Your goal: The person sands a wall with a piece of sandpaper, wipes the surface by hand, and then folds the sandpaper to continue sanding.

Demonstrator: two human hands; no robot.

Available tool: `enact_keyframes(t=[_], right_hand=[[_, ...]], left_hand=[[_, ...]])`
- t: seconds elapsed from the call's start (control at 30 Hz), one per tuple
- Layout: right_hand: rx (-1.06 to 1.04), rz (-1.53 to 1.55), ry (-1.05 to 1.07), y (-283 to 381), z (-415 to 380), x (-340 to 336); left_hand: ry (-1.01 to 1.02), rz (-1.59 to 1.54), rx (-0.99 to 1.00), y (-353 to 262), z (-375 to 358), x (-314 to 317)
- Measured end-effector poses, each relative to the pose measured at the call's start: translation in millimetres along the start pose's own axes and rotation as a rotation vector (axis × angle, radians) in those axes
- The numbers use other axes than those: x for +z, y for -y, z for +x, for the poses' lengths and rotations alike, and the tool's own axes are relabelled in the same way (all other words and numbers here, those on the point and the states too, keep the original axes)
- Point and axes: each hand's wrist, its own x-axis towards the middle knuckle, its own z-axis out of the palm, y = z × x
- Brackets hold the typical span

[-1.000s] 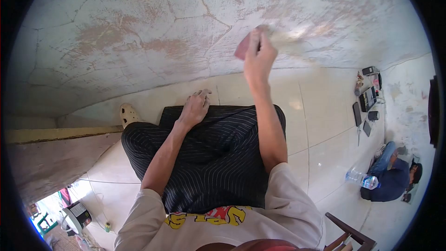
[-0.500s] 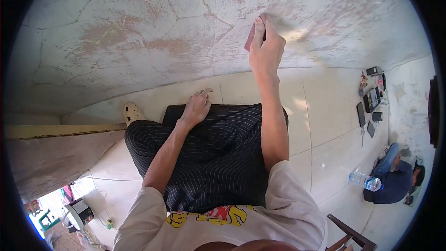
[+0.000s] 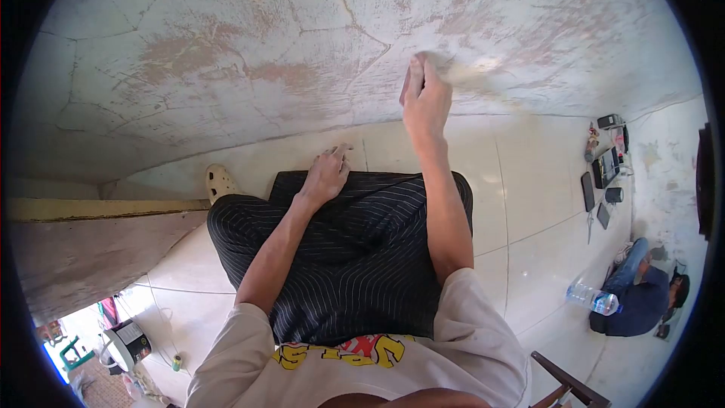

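I see the right hand (image 3: 428, 109) pinching a thin, reddish-brown sheet (image 3: 405, 89) between thumb and fingers, at the rough, cracked wall (image 3: 249, 23); the left hand's (image 3: 328, 172) fingers hang loosely parted over pinstriped cloth (image 3: 355, 279).

A wall (image 3: 302, 38) rises before the right hand (image 3: 428, 109); a clog (image 3: 219, 183) sits left of the left hand (image 3: 326, 175), a bottle (image 3: 593, 299) right of both.
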Motion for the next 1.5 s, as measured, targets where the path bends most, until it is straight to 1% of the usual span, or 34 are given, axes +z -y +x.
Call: enact_keyframes(t=[0.03,0.07,0.13,0.17,0.23,0.27,0.3,0.33,0.37,0.43,0.47,0.53,0.57,0.63,0.67,0.7,0.73,0.77,0.83,0.9,0.93,0.97,1.03,1.13,1.17,1.2,1.23,1.3,1.33,1.37,1.43,1.47,1.5], right_hand=[[0.041,-0.003,0.031,-2.9,-4.1,2.8],[0.039,-0.004,0.030,-8.3,-4.1,2.4],[0.132,0.007,0.103,19.4,5.6,-13.9],[0.138,0.002,0.110,20.3,7.9,-15.0],[0.032,0.030,-0.035,18.3,20.0,-13.5],[0.034,0.027,-0.038,8.8,15.7,-8.7],[-0.071,0.020,-0.110,-7.5,8.2,1.2],[-0.177,0.016,-0.183,-8.6,6.2,4.7],[-0.180,0.019,-0.186,-11.4,4.2,4.3],[0.045,0.009,-0.012,-0.2,0.3,-5.3],[0.045,0.010,-0.009,0.8,5.4,-6.3],[-0.008,0.024,-0.097,6.3,16.8,-10.1],[-0.006,0.024,-0.096,11.2,17.9,-14.7],[0.193,0.065,0.043,31.1,19.7,-25.6],[0.186,0.074,0.037,15.8,14.9,-15.6],[0.033,0.034,-0.037,-14.7,1.5,1.8],[-0.116,-0.009,-0.110,-30.7,-5.9,11.8],[-0.119,-0.008,-0.111,-25.9,-4.6,10.8],[0.035,0.043,-0.045,-3.6,2.1,-1.0],[0.067,0.056,-0.038,23.5,22.0,-18.8],[0.091,0.076,-0.032,30.4,29.4,-22.4],[0.096,0.077,-0.029,23.4,25.9,-17.7],[-0.103,0.087,-0.186,-0.4,15.5,3.0],[-0.144,0.139,-0.227,-13.7,-2.9,19.6],[-0.146,0.132,-0.228,-20.0,-3.2,19.2],[-0.096,0.118,-0.163,-10.0,1.4,11.5],[-0.040,0.104,-0.097,1.4,5.7,2.1],[0.011,0.108,-0.084,35.9,28.6,-21.2],[0.052,0.122,-0.068,45.4,35.9,-25.9],[0.054,0.126,-0.070,38.4,31.0,-19.6],[-0.049,0.097,-0.140,8.4,10.7,3.4],[-0.050,0.098,-0.145,-4.6,1.3,11.2],[-0.001,0.073,-0.065,-7.6,-6.5,14.1]], left_hand=[[-0.002,0.000,0.004,0.0,1.3,0.2],[-0.012,0.007,0.011,0.2,1.6,1.5],[-0.015,0.009,0.013,0.1,-0.4,2.3],[0.004,-0.015,-0.007,-0.2,-2.1,1.8],[0.024,-0.039,-0.020,-2.7,-2.0,-1.4],[0.047,-0.045,-0.051,-5.2,-2.5,-3.8],[0.063,-0.050,-0.080,-7.3,-0.7,-5.7],[0.059,-0.048,-0.076,-7.6,0.4,-5.8],[0.050,-0.040,-0.076,-7.5,0.9,-5.6],[0.034,-0.032,-0.080,-7.2,1.4,-6.1],[0.037,-0.028,-0.077,-6.2,0.8,-5.8],[0.051,-0.027,-0.083,-6.8,-3.4,-5.2],[0.066,-0.027,-0.099,-7.4,-2.9,-6.3],[0.079,-0.019,-0.114,-6.7,-3.5,-6.8],[0.059,-0.017,-0.113,-3.0,-2.4,-3.8],[0.040,-0.017,-0.114,-0.8,-1.2,-3.3],[0.035,-0.013,-0.113,-1.2,0.5,-5.3],[0.033,-0.023,-0.092,-2.1,1.9,-5.3],[0.035,-0.039,-0.071,-1.8,1.5,-2.5],[-0.008,-0.026,0.015,0.3,-1.6,-1.6],[-0.006,-0.026,0.014,1.0,-1.3,-0.9],[0.006,-0.039,-0.017,1.1,-3.0,-0.4],[0.010,-0.039,-0.039,2.3,0.9,-3.8],[0.031,-0.023,-0.084,1.2,1.7,-3.0],[0.007,-0.022,-0.033,1.5,3.5,-1.4],[-0.014,-0.021,0.017,0.5,4.1,0.0],[-0.003,-0.027,0.018,-0.6,1.9,1.0],[0.061,-0.036,-0.088,-2.4,0.6,-2.1],[0.064,-0.033,-0.088,-2.1,0.3,-2.4],[0.046,-0.027,-0.066,-1.9,-1.4,-3.3],[0.028,-0.014,-0.041,-0.3,-0.9,-4.8],[0.016,-0.016,-0.035,0.9,0.4,-3.4],[0.003,-0.020,-0.026,-1.6,1.9,-4.1]])
